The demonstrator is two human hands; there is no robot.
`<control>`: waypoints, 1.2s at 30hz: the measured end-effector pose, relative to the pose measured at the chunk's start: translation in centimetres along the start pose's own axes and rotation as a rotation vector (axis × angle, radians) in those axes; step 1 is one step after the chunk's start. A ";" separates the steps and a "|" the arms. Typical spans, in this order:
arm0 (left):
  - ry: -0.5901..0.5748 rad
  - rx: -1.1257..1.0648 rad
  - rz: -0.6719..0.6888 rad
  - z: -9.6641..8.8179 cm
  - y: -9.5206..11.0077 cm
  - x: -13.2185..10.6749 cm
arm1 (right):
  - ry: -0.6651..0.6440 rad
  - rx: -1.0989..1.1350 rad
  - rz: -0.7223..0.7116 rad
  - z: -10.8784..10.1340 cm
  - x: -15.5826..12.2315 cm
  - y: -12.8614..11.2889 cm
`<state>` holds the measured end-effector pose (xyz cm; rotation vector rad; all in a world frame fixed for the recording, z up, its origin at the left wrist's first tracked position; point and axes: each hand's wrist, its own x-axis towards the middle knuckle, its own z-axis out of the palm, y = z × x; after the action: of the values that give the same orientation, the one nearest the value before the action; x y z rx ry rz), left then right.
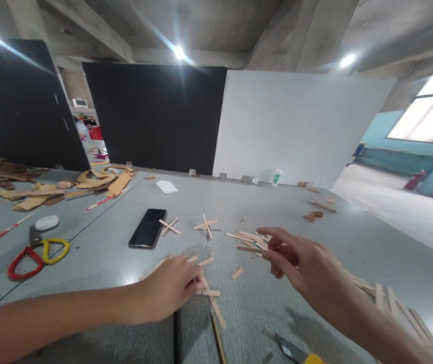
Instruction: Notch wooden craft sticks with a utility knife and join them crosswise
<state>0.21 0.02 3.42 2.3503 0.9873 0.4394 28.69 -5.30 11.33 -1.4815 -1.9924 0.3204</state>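
Head view, left hand: left hand (171, 290) near the front edge of the table (239, 197); fingertips pinched narrow on crossed sticks (210, 293);
Right hand: right hand (299, 263) above loose sticks (248, 237); fingers spread wide, holding nothing;
Progress: I judge two stick crosses (206, 225) finished mid-table; many sticks not yet joined;
Room: phone (147, 228) left of the crosses; far half open; cutter (295, 353) at the front edge.

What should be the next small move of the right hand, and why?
Probably move the right hand slightly forward and down to pinch one piece from the loose sticks. Its fingers are spread, hold nothing and hover right beside that pile. Meanwhile the left hand has its fingertips on the joined sticks nearer the person, so it looks occupied.
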 end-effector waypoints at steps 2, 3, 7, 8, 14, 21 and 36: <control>-0.020 0.017 0.012 -0.2 -0.5 0.1 | -0.078 -0.047 -0.016 0.8 0.6 1.1; -0.042 0.017 0.022 -0.5 -0.6 0.2 | -0.117 -0.061 -0.027 1.1 0.8 1.5; -0.173 -0.010 0.098 -1.5 -0.9 0.4 | -0.191 -0.115 -0.054 2.3 0.9 1.9; -0.174 -0.012 0.109 -1.5 -1.0 0.5 | -0.205 -0.122 -0.055 2.5 0.8 1.8; -0.116 -0.032 0.200 -0.1 -1.8 1.0 | -0.318 -0.102 -0.031 3.0 0.2 1.0; -0.142 -0.075 0.215 0.5 -1.9 0.8 | -0.368 -0.052 -0.027 3.2 -0.1 1.0; -0.043 -0.262 0.113 -1.3 0.4 0.0 | -0.339 0.188 0.025 3.3 -0.5 -0.2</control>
<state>-0.20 0.26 4.76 2.1743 0.7317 0.5263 26.63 -5.25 8.71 -1.4046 -2.1332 0.7935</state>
